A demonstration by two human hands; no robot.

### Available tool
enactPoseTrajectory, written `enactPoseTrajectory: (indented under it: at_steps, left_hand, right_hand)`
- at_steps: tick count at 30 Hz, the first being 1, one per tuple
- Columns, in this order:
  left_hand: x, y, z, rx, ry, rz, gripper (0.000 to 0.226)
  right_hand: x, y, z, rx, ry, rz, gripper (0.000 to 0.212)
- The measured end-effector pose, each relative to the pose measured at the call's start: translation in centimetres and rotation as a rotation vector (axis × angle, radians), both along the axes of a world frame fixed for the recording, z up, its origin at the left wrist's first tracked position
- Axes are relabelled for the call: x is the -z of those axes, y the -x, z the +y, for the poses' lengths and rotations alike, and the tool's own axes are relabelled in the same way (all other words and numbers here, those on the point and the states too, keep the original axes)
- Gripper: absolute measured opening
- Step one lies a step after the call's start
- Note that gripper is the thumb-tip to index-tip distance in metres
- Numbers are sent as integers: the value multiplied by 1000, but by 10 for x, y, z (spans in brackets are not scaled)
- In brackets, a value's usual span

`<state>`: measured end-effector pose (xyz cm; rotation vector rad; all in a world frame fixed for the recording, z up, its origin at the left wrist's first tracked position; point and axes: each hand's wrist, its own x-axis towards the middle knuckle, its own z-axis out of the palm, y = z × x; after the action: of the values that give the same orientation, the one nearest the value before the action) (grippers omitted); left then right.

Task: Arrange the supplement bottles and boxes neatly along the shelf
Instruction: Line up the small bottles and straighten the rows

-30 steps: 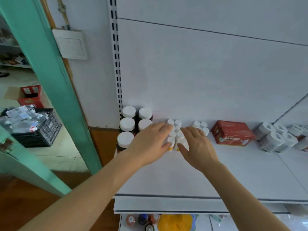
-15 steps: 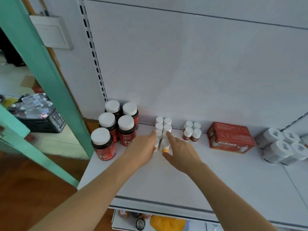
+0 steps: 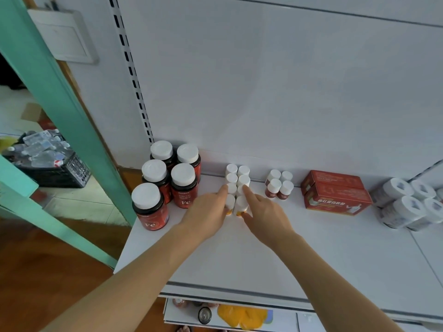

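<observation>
Both the left hand (image 3: 208, 213) and right hand (image 3: 263, 214), fingers extended, apparently press without grasping the double row of small white-capped bottles (image 3: 236, 188) mid-shelf; uneven squeeze risks toppling the near pair.

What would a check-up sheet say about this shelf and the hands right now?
Surface: white shelf, bare at the front.
Job's things: five big red Fe bottles at left; small white-capped bottles in two columns; four small red bottles; two red boxes; white-capped tubs at right.
Clutter: nothing seen on this shelf.
Hands: left hand and right hand press straight fingers against the sides of the small white-capped bottles.
Cables: nothing seen.
Surroundings: green door frame, black crate on the floor, wall switch plate, lower shelf with items.
</observation>
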<state>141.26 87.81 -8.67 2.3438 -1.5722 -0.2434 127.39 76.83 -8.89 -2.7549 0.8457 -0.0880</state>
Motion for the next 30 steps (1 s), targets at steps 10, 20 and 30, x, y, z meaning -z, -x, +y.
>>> enactPoseTrajectory:
  at_steps: [10,20,30]
  left_hand:
    - [-9,-1,-2,18,-18,45,70]
    - [-16,-12,-45,-118,0,34,44]
    - [-11,-23,-61,-178,82,190,32]
  right_hand:
    - [-22,13,-5,-59,-5,-68,74]
    - [-46,-25,-36,44,109,11,40]
    - [-31,-43,-51,104,-33,79,30]
